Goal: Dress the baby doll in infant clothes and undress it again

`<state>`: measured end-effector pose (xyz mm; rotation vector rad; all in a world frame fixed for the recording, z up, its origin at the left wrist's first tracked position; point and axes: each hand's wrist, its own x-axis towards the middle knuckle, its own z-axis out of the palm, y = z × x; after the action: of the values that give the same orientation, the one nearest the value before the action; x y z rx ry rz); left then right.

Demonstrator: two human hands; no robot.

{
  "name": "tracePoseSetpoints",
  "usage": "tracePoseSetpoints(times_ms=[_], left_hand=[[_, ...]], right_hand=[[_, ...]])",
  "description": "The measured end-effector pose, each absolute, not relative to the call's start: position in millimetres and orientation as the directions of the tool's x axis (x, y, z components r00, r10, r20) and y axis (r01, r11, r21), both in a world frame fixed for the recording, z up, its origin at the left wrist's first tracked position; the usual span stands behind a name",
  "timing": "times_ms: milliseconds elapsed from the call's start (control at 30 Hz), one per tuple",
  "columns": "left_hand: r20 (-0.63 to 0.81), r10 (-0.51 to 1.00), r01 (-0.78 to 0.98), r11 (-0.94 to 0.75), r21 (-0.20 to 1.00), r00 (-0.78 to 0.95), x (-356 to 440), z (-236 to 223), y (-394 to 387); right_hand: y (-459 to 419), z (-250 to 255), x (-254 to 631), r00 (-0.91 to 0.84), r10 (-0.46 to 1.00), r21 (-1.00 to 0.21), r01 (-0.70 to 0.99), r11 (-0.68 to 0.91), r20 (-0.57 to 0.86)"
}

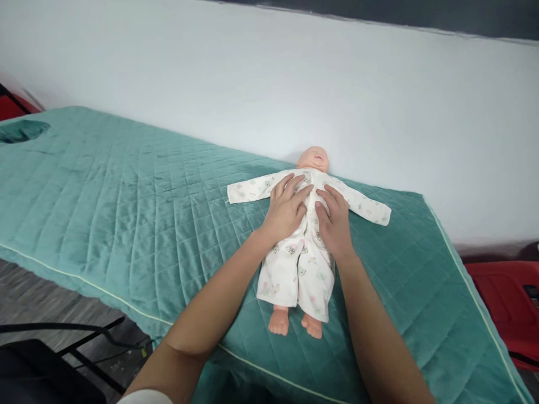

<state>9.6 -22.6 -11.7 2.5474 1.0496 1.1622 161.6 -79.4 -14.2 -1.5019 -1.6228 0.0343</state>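
Note:
A baby doll (314,159) lies on its back on the green quilted cover, its head by the wall and its bare feet toward me. It wears a white printed outfit (290,269) with long sleeves stretched out to both sides and a buttoned front. My left hand (287,207) rests on one side of the doll's chest, fingers spread over the cloth. On the other side of the chest lies my right hand (334,216), its fingers also apart. Between the two hands the front placket shows. Neither hand grips anything I can see.
The green quilted cover (126,185) spreads over a long bed with a face hole (23,131) at the far left. A white wall (189,73) runs behind it. Red chairs (505,297) stand at the right, and a black frame (92,348) is at the lower left.

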Motion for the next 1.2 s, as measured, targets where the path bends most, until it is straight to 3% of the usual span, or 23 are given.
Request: tracePoseSetpoints(times_ms=[433,633,867,1033,1200], left_hand=[[0.61,0.665,0.485,-0.741,0.465,0.431,7,-19,-20],[0.642,0.654,0.41,-0.754,0.513,0.4,1,-19,-19],[0.653,0.703,0.354,-0.708,0.611,0.282,-6,-16,-18],[0.63,0.759,0.311,-0.645,0.698,0.162,-11,-17,-13],[0.576,0.814,0.328,-0.564,0.758,0.07,-17,-28,-14]], right_hand=[[-80,-12,162,0.123,0.839,-0.538,0.814,0.22,0.529],[-83,-12,163,0.175,0.839,-0.661,0.704,0.259,0.515],[-86,-11,167,0.375,0.761,-0.817,0.469,0.336,0.529],[-83,-15,175,0.449,0.732,-0.841,0.436,0.321,0.512],[-88,-11,169,0.369,0.75,-0.792,0.517,0.325,0.549]])
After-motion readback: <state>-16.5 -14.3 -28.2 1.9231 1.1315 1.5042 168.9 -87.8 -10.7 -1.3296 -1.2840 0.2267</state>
